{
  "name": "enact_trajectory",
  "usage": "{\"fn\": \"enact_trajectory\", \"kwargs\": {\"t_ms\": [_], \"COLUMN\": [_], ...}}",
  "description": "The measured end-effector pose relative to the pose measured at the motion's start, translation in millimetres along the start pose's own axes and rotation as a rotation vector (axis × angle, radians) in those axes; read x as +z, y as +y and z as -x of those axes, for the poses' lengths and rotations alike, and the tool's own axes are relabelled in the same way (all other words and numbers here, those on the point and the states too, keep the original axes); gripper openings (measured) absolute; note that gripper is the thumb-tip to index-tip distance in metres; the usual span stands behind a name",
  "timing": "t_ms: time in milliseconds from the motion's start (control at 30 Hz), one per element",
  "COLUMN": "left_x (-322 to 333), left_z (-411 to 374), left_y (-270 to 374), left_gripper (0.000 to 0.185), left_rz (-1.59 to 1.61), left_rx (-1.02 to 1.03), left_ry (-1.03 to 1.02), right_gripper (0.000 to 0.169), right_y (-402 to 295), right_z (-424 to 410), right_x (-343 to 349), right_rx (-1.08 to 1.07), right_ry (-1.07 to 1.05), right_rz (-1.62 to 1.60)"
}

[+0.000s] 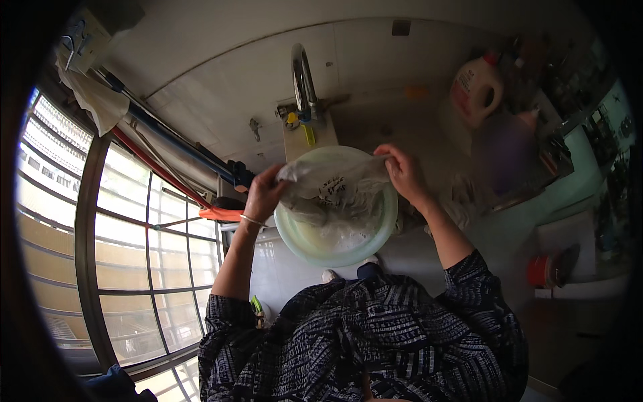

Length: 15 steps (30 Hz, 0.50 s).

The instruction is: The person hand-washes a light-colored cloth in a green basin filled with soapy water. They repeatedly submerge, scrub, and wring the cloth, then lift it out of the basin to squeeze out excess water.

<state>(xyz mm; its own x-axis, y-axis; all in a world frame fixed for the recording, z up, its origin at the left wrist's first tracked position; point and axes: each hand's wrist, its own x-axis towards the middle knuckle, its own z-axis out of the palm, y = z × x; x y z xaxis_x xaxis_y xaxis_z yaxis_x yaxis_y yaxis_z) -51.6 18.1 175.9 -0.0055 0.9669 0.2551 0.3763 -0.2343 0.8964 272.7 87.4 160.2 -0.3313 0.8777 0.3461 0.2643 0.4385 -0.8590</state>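
A light grey garment with dark printed lettering [334,186] is spread between my two hands over a pale green plastic basin [301,246]. My left hand [266,193], with a bangle at the wrist, grips its left upper edge. The right upper edge is pinched in my right hand [402,173]. The lower part of the cloth hangs into the basin, where cloudy water [326,241] with some foam shows. Just beyond the basin's far rim stands a chrome gooseneck faucet [303,80].
Right of the faucet lies a dim sink area, with a large detergent jug [474,90] and a purple rounded object [502,151] farther right. Wet cloth [462,206] lies right of my right forearm. Long poles [176,140] lean at left beside a barred window [125,241].
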Motion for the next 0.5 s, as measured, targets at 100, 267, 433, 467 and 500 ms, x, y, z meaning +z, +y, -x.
{"fn": "enact_trajectory", "kwargs": {"t_ms": [100,267,433,467,500], "left_x": [7.3,21.9,43.2,52.0,58.0], "left_z": [40.5,89.6,87.9,89.1,86.1], "left_y": [-39.8,-58.8,-45.6,-60.8,-70.5], "left_gripper": [0.033,0.035,0.037,0.039,0.035], "left_rz": [-0.216,-0.476,-0.376,-0.186,-0.275], "left_rx": [-0.074,0.020,0.103,0.024,0.052], "left_ry": [-0.218,-0.640,-0.899,-0.914,-0.810], "right_gripper": [0.024,0.044,0.040,0.035,0.033], "right_y": [46.2,35.1,51.4,49.3,42.0], "right_z": [39.6,86.1,82.7,79.6,74.6], "right_x": [15.9,32.1,43.3,43.0,40.9], "right_rx": [0.188,0.040,0.082,0.058,0.052], "right_ry": [-0.262,-0.666,-0.902,-0.907,-0.929], "right_rz": [0.012,0.501,0.855,0.820,0.756]}}
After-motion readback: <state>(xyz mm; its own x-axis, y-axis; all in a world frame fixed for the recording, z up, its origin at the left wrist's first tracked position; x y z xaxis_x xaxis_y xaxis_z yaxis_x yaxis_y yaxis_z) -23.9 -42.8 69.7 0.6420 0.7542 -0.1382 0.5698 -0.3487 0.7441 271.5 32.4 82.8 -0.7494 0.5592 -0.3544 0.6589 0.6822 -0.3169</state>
